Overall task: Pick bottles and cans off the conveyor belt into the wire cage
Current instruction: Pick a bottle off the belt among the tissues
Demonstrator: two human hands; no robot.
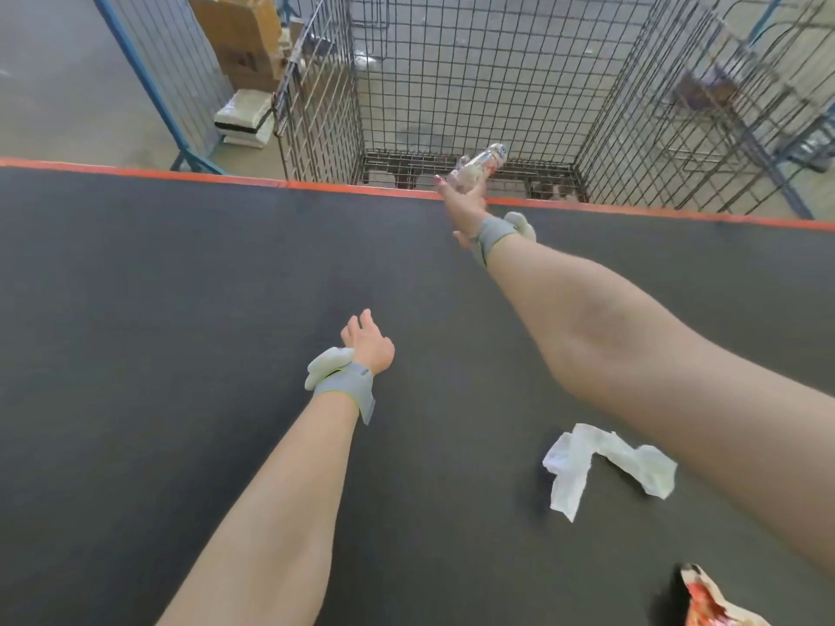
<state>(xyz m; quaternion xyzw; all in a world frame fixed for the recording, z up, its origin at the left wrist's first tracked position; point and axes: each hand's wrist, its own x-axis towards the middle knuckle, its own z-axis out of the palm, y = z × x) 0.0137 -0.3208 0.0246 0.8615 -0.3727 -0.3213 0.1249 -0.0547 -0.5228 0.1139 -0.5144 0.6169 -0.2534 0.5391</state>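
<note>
My right hand (465, 205) is stretched out to the far edge of the dark conveyor belt (180, 286) and holds a clear plastic bottle (481, 164) by its lower end. The bottle points over the belt's orange edge toward the open wire cage (452, 83) just beyond. My left hand (368, 341) hovers over the middle of the belt with relaxed fingers and holds nothing. Both wrists wear grey straps.
A crumpled white paper (605, 463) lies on the belt under my right forearm. A red and white wrapper (709, 603) sits at the bottom right. Left of the cage stand a blue-framed fence (149, 79) and cardboard boxes (244, 38); another wire cage (723, 97) is on the right.
</note>
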